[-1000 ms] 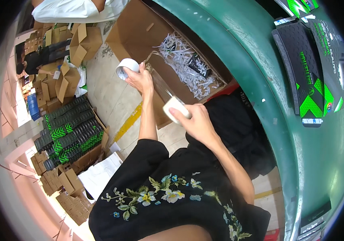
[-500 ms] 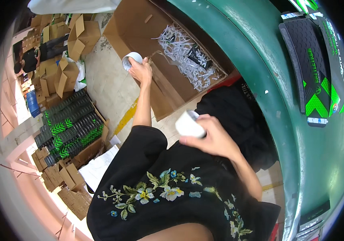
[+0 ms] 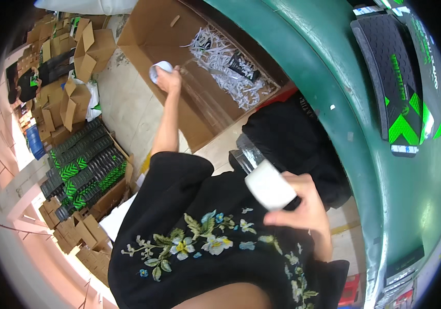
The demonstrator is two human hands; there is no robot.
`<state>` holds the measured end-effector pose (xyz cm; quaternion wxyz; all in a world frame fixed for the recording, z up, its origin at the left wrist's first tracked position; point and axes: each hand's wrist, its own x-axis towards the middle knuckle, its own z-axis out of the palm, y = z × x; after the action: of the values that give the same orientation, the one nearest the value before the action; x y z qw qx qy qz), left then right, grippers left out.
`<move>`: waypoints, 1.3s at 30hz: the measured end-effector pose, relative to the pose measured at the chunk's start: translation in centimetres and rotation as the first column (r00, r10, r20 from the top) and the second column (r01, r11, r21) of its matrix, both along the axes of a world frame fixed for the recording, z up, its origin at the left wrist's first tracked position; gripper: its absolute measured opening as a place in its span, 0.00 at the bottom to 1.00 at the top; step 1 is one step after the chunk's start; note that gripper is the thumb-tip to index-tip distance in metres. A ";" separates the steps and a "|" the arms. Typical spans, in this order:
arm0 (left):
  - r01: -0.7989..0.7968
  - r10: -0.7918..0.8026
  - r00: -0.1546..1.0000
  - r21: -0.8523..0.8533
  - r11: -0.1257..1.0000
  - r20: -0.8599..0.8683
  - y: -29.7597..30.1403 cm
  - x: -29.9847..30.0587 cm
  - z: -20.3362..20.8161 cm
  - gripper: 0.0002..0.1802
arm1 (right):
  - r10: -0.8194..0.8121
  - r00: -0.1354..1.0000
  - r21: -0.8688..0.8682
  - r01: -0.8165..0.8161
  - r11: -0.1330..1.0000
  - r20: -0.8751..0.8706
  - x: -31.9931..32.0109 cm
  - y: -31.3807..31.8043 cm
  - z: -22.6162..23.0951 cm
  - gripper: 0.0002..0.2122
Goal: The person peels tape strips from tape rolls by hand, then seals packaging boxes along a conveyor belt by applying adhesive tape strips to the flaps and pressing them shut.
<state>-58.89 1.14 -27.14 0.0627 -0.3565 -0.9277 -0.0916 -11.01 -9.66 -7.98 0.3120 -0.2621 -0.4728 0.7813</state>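
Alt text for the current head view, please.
A person's right hand holds a white roll near their black flower-embroidered top; the left hand holds a white ring by an open cardboard box containing shredded paper. A green surface curves along the right.

Green table [image 3: 406, 206] at right, open-flapped cardboard cartons [image 3: 100, 49] at far left
Black-and-green packages [image 3: 391, 85] lie on the table; stacked black-and-green boxes [image 3: 87, 166] stand near the cartons.
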 end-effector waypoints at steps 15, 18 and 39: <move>0.090 -0.092 0.988 -0.022 0.996 -0.122 2.4 4.0 -1.7 0.34 | -0.038 0.970 -0.007 0.041 0.999 0.241 0.9 -2.4 -0.9 0.19; 0.295 -0.295 0.934 -0.033 0.955 -0.200 3.3 4.0 0.2 0.27 | 0.328 0.874 -0.378 -0.186 0.907 0.358 0.0 -0.2 -2.1 0.22; 0.390 -0.442 0.878 -0.258 0.884 -0.185 2.6 2.2 -3.1 0.27 | -0.274 0.935 0.178 0.237 0.955 0.226 -5.2 -1.5 2.2 0.10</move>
<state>-56.66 3.70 -30.21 0.1136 -0.5614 -0.8187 0.0402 -16.24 -11.15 -5.78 0.3680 -0.3934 -0.5266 0.6577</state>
